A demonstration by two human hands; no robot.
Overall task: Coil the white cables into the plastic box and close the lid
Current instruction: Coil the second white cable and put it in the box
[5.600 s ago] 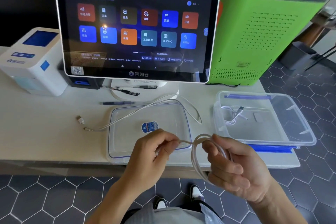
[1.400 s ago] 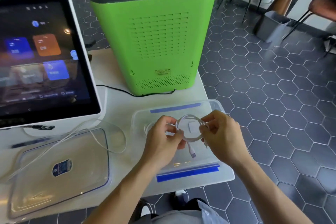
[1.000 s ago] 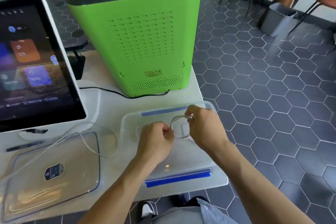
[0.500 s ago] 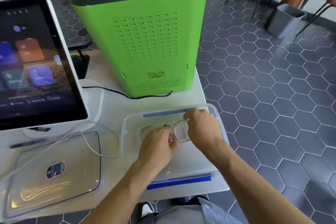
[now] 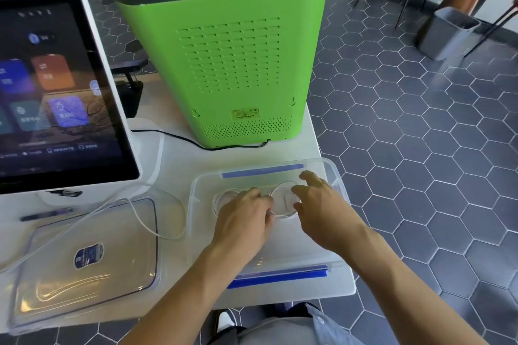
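Head view, looking down on a white tabletop (image 5: 330,148). Clear plastic box (image 5: 335,173) at the right end, open, blue clip strips along its far and near rims. Both hands inside the box. Left hand (image 5: 244,221) palm down over the floor of the box, fingers curled; grip cannot be told, fingertips hidden under the knuckles. Right hand (image 5: 322,207) palm down beside it, fingers spread and loosely open, tips at the edge of a coiled white cable (image 5: 283,214); nothing clamped in that grip. That coil flat on the box floor between the two hands, around a small white rectangular patch. Second coiled cable (image 5: 221,199) also in the box, just left of the left hand's knuckles, partly covered by them. Third white cable (image 5: 145,225), uncoiled, outside the box: a loose loop on the tabletop between box and lid, its runs trailing left across the lid. Clear lid (image 5: 84,297) flat on the tabletop left of the box, separate from it, with an oval blue label. Behind the lid, a touchscreen terminal (image 5: 56,87), lit, with a dark pen (image 5: 47,214) at its foot. Behind the box, a tall green appliance (image 5: 224,64) with a black cord running from its base. Hexagonal grey floor tiles to the right.
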